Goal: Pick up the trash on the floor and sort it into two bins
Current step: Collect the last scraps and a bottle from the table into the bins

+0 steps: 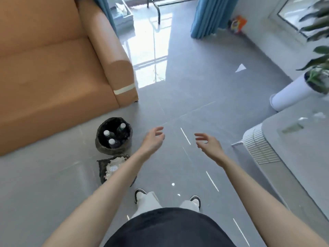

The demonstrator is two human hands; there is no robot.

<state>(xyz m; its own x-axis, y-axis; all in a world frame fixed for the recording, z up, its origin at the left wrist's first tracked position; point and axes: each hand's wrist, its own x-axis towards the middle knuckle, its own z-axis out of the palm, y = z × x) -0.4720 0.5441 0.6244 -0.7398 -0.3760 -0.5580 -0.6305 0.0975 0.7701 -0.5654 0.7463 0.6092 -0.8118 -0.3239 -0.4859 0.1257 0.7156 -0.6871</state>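
Observation:
Two dark woven bins stand on the grey floor beside the sofa. The round bin [99, 139] holds three plastic bottles [112, 142] with white caps. The square bin [102, 168] nearer to me holds crumpled white paper [114, 166], and my left forearm hides part of it. My left hand [154, 139] hovers to the right of the round bin with relaxed fingers and holds nothing. My right hand [208, 143] hangs further right, fingers loosely spread and empty. A folded white piece of paper [240, 68] lies on the floor far ahead at the right.
An orange sofa [53, 68] fills the left. A white planter [292, 91] with a green plant stands at the right, with a white ribbed appliance [258, 145] and a grey table [302, 148] below it. Blue curtains [208, 16] and a colourful toy [237, 24] are at the back.

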